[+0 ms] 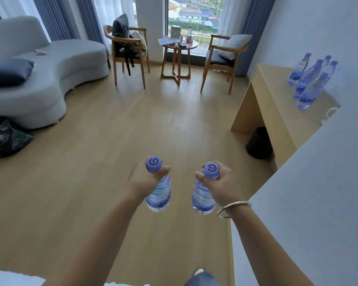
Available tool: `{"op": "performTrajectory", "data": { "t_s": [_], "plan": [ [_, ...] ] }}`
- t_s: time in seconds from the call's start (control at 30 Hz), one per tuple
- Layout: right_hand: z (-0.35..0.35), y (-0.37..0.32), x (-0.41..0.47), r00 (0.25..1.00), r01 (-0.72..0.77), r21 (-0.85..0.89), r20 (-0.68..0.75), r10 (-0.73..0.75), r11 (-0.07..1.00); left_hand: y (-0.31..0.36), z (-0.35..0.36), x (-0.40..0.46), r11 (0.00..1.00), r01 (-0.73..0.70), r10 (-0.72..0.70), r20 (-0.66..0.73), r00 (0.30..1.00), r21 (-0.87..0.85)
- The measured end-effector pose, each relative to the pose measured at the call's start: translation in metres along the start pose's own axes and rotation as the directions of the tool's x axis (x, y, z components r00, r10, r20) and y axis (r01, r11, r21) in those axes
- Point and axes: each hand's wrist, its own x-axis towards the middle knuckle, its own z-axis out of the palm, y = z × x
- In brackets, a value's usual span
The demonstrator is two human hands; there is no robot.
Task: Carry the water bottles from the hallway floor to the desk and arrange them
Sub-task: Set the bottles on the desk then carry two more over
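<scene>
A: Hands first, quick. Pose?

B: Both forearms reach forward and down over the wood floor (91,182). Left hand (142,178) has its fingers curled round the neck of the left bottle (158,195), thumb just under the purple cap. Right hand (219,186) grips the right bottle (203,198) the same way; a silver bangle (233,209) sits on that wrist.

A: Bottle axis?

B: Both roughly upright, caps up toward the camera, bases toward the floor, hanging side by side and apart.

A: Anything hidden?

B: Necks are covered by the fingers; labels only partly readable. A shoe tip and blue trouser leg are cut off at the bottom edge.

A: Farther out?

B: Desk (273,96) along the right wall, its near end hidden by a wall corner. Desk bottles (309,81) stand upright in a tight cluster, caps up; the count is hard to make out. Black bin (258,142) under the desk. Beyond: two chairs, a round table (179,47), a grey sofa (50,69).
</scene>
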Motion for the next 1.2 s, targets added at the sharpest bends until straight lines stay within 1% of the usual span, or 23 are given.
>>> {"op": "performTrajectory", "data": {
  "t_s": [0.27,0.37,0.47,0.67,0.73,0.87,1.03,1.1,1.2],
  "plan": [
    [-0.018,0.031,0.132,0.999,-0.045,0.063,0.005,0.045,0.997,0.022,0.058,0.125,0.999,-0.013,0.011,0.07,0.998,0.035],
    [-0.039,0.045,0.193,0.997,-0.073,0.082,0.0,0.073,0.994,0.038,0.093,0.182,0.999,-0.015,0.012,0.077,0.997,0.037],
    [-0.066,0.055,0.254,0.996,-0.074,0.102,-0.038,0.078,0.992,0.062,0.13,0.241,0.998,-0.029,0.023,0.114,0.993,0.053],
    [-0.119,0.078,0.354,0.979,-0.072,0.097,-0.181,0.089,0.993,0.107,0.197,0.335,0.998,-0.057,0.053,0.159,0.986,0.022],
    [-0.135,0.087,0.379,0.972,-0.076,0.116,-0.212,0.1,0.99,0.119,0.219,0.363,0.997,-0.074,0.069,0.188,0.98,0.021],
    [-0.162,0.105,0.432,0.945,-0.119,0.14,-0.287,0.155,0.983,0.138,0.263,0.422,0.998,-0.053,0.045,0.269,0.962,0.022],
    [-0.188,0.126,0.51,0.9,-0.159,0.142,-0.385,0.203,0.977,0.163,0.313,0.508,0.996,-0.087,0.066,0.41,0.91,0.032],
    [-0.199,0.132,0.547,0.87,-0.179,0.158,-0.436,0.231,0.971,0.173,0.331,0.547,0.993,-0.109,0.077,0.451,0.889,0.045],
    [-0.214,0.138,0.6,0.823,-0.176,0.147,-0.52,0.228,0.973,0.196,0.361,0.608,0.988,-0.149,0.111,0.498,0.86,0.037]
  ]
}}
